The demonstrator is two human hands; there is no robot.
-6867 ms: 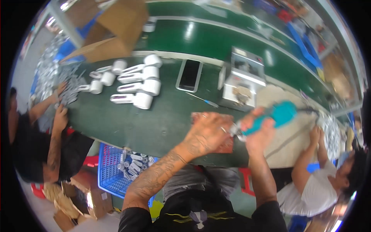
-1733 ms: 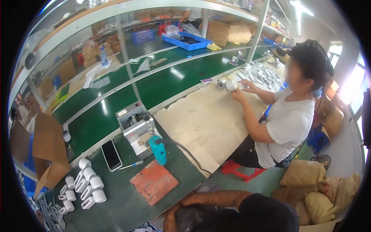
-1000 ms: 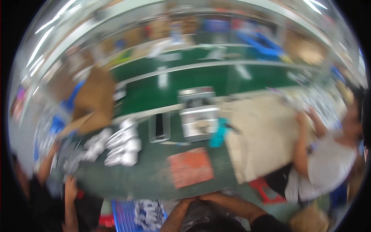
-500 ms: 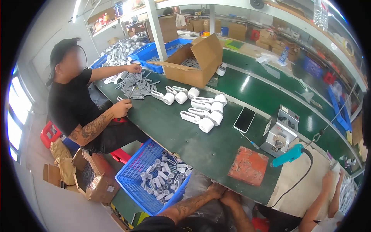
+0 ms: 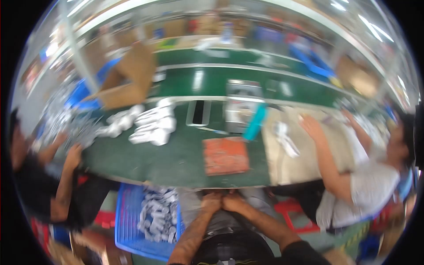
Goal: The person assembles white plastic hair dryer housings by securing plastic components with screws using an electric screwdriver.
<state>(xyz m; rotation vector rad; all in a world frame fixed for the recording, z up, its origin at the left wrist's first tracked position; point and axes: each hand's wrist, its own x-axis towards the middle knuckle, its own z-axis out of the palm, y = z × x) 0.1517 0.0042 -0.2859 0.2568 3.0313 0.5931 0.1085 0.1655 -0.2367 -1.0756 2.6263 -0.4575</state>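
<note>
My left hand (image 5: 211, 202) and my right hand (image 5: 232, 203) rest close together in my lap, just below the table's front edge. Motion blur and the pose hide their fingers, and I see no object between them. Straight ahead on the green table (image 5: 176, 165) lies a worn orange-red pad (image 5: 226, 156). Behind it a teal power screwdriver (image 5: 256, 122) leans by a silver box-shaped machine (image 5: 238, 106). A phone (image 5: 198, 113) lies left of the machine, near a thin stick-like tool (image 5: 212, 130). White round-headed parts with handles (image 5: 154, 123) are grouped farther left.
Left of my legs, a blue basket (image 5: 126, 221) holds many grey-white parts. At left, a co-worker's hand (image 5: 74, 155) is near grey pieces. Another's hand (image 5: 312, 127) lies on the beige sheet (image 5: 282, 168) at right, beside a white part (image 5: 287, 139). A cardboard box (image 5: 137, 73) stands back left.
My view has swung to the right, bringing the right-hand co-worker fully into sight, with a white part on the beige sheet. My hands stay together in my lap.
</note>
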